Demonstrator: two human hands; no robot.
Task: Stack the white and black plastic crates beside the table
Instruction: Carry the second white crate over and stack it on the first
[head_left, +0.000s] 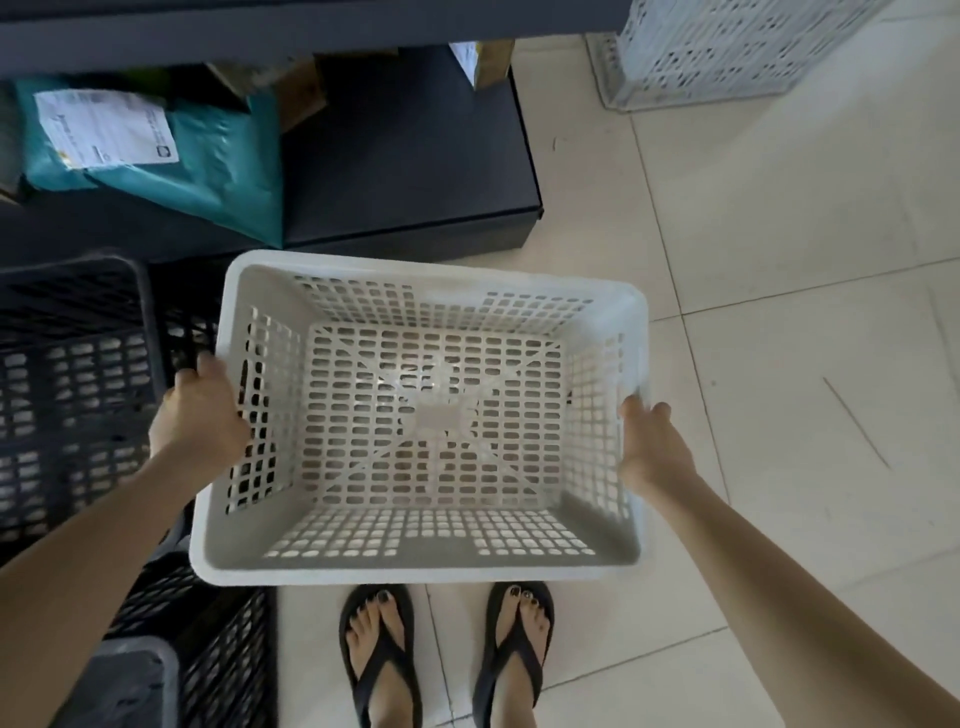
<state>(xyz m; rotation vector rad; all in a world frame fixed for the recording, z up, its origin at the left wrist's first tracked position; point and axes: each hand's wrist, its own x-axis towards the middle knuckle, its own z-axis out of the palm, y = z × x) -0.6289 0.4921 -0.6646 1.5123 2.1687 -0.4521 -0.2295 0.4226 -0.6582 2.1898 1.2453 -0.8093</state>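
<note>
Above bare tile, L hand & R hand grip white crate rims.

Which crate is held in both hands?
The centre white crate: left hand and right hand grip its side rims. Black crates and the far white crate stand unheld.

A person holds a white crate open side up, left hand gripping its nine o'clock rim, right hand its three o'clock rim. Black crates sit at nine o'clock, a second white crate at one o'clock.
</note>
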